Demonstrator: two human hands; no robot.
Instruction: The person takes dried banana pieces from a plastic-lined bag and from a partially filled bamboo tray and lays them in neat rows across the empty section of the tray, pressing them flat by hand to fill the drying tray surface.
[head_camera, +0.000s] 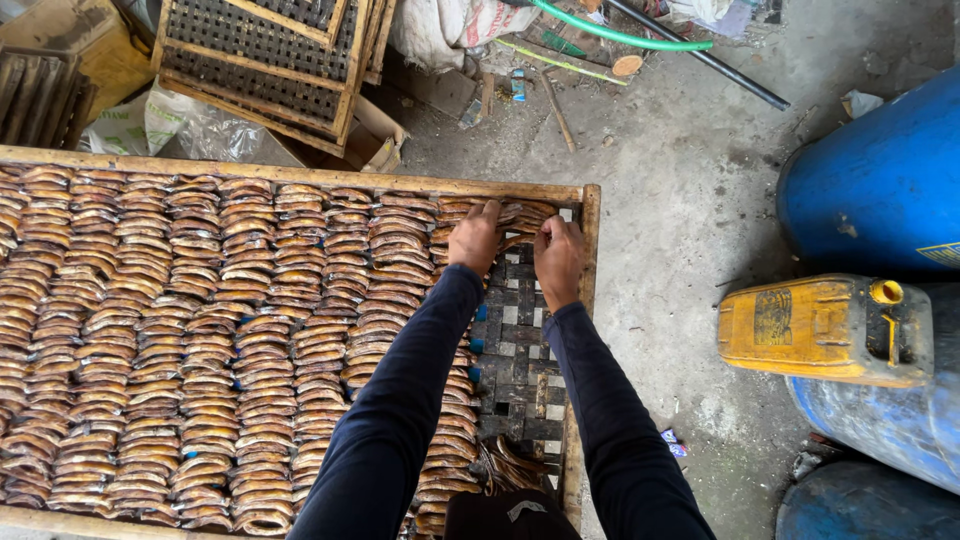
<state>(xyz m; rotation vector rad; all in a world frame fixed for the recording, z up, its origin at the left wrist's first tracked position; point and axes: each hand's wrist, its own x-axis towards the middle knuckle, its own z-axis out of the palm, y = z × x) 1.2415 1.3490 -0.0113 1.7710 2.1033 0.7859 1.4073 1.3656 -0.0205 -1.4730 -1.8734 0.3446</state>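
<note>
Both hands at far right corner of wooden drying rack (590, 230). Left hand (474, 238) & right hand (558, 258) rest fingers-down on a few small dried fish (520, 213), pressing/nudging rather than pinching, so each overlaps its neighbour like the packed rows (200, 330) filling the rack's left side. Bare woven mesh (515, 350) remains along right edge. Yellow jerrycan (825, 328) & blue drum (880, 180) stand on the floor beside the rack.

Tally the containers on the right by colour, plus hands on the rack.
Blue drums: 3
Yellow jerrycan: 1
Hands on the rack, left hand and right hand: 2
Total: 6
</note>
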